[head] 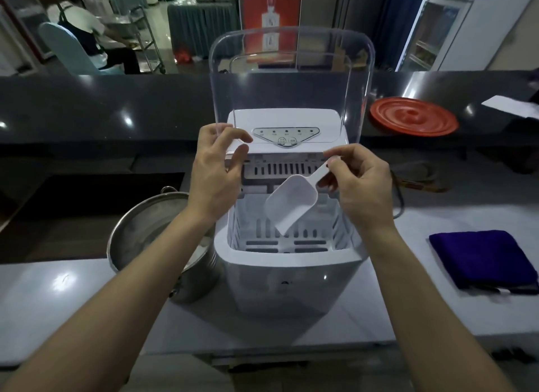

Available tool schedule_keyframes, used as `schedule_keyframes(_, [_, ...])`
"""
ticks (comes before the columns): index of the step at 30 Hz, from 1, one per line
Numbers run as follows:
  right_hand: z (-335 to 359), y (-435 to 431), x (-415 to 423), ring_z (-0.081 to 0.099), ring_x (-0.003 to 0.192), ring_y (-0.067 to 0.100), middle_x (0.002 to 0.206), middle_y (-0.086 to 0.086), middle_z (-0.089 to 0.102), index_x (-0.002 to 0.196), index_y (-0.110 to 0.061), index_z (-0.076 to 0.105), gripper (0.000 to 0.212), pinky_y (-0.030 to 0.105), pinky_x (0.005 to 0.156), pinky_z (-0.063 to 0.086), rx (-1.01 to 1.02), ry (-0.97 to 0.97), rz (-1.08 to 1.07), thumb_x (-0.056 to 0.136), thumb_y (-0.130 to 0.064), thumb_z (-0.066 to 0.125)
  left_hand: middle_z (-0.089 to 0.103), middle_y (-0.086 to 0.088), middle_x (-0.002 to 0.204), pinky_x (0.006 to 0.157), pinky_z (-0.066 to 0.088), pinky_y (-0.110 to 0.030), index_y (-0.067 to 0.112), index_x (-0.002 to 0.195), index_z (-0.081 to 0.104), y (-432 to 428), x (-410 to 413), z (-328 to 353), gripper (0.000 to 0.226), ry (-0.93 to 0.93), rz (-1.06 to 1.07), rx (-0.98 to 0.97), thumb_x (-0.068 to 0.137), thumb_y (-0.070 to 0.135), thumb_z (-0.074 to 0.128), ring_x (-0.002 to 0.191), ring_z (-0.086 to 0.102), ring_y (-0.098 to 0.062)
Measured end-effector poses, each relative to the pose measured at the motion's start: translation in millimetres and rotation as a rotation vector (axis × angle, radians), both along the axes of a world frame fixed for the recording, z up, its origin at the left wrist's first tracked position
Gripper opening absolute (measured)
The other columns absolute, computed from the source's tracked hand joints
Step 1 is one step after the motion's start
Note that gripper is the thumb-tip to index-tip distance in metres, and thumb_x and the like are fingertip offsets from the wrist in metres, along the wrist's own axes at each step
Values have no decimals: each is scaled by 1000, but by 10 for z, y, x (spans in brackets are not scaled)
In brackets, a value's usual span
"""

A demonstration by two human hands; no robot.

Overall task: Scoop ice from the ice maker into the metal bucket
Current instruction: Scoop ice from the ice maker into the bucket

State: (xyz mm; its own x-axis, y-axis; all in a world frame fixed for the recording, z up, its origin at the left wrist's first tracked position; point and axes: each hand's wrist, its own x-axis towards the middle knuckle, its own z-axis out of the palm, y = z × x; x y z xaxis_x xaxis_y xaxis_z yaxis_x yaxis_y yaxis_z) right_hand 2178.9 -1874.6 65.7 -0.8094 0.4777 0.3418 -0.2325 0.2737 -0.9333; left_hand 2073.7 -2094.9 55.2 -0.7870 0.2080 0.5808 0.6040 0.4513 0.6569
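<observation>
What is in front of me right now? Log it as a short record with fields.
ice maker: white, on the counter, clear lid raised
basket: slotted floor shows, no ice seen
scoop: white, looks empty, tilted over the basket
right hand: pinches the scoop's handle
left hand: at the lid's left edge, grip unclear
bucket: metal, left of the ice maker, something pale inside
other: red disc behind on the right, blue cloth on the right

Dim room; glare spots on the dark counter (87, 105) beyond the grip of the right hand (360, 187) and on the white table (43, 304) below-left; edges bend, background soft.
</observation>
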Motion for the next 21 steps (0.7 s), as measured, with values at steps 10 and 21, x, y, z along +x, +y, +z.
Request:
schedule_keyframes(10, [97, -89, 78, 75, 68, 34, 78, 17, 75, 100, 2, 73, 12, 35, 61, 59, -317, 76, -97, 97, 0, 62, 50, 2, 142, 110, 49, -19, 31, 125, 75, -341, 45, -51, 27, -144, -117, 132, 112, 17, 57, 136, 55, -10])
schedule_keyframes(21, [321, -1252, 240, 78, 80, 43, 86, 23, 73, 97, 1, 68, 8, 37, 73, 64, -678, 94, 41, 97, 8, 64, 71, -1, 129, 108, 54, -37, 36, 120, 73, -1762, 5, 117, 24, -245, -70, 255, 110, 18, 61, 125, 68, -15])
